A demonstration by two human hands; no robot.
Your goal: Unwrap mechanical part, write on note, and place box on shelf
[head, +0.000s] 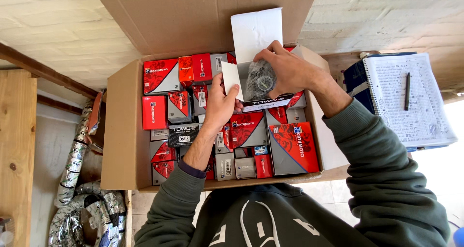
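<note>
I have a small white box up over the big carton, its lid flap standing open toward the wall. My left hand is clenched on the box's left side flap, thumb on the front and fingers behind. My right hand comes in from the far side, fingers curled over the top edge and closed on the bagged part that sits in the opening, a dark round metal piece in clear plastic.

My read on handling: the box is thin card, light and easily crushed, so it wants holding by its corners and side walls, not by squeezing the middle. The part looks like solid metal, so heavy for its size and stiff; the bag around it will be slick, and I'd pinch through the plastic onto the metal rim, not the loose film, or it could slip out.

Below, the carton is packed tight with red and grey boxes. To the right, a spiral notebook lies open with a pen on it. Foil-wrapped hose lies at the left
</note>
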